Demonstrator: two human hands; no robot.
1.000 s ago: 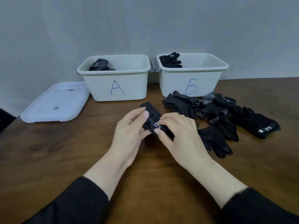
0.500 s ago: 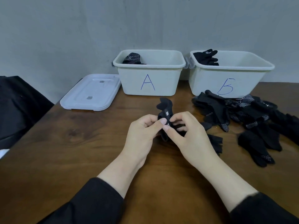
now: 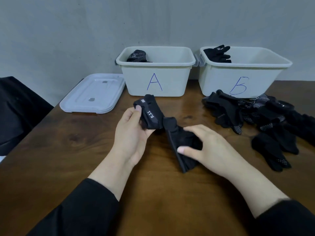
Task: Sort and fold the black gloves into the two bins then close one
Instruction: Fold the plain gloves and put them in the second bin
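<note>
Separating since a moment ago, the left hand (image 3: pixel 131 133) pinches a logo-cuffed black glove (image 3: pixel 150 114) at frame centre, while the right hand (image 3: pixel 208 147) grips its partner (image 3: pixel 180 147) on the table; pairing seems undone, with bin A (image 3: pixel 156 79) and bin B (image 3: pixel 242 77) above.

I see a brown wooden table (image 3: pixel 51 167) set against a plain grey wall (image 3: pixel 68 31), with a dark, black object (image 3: pixel 15 108) at its left edge.
</note>
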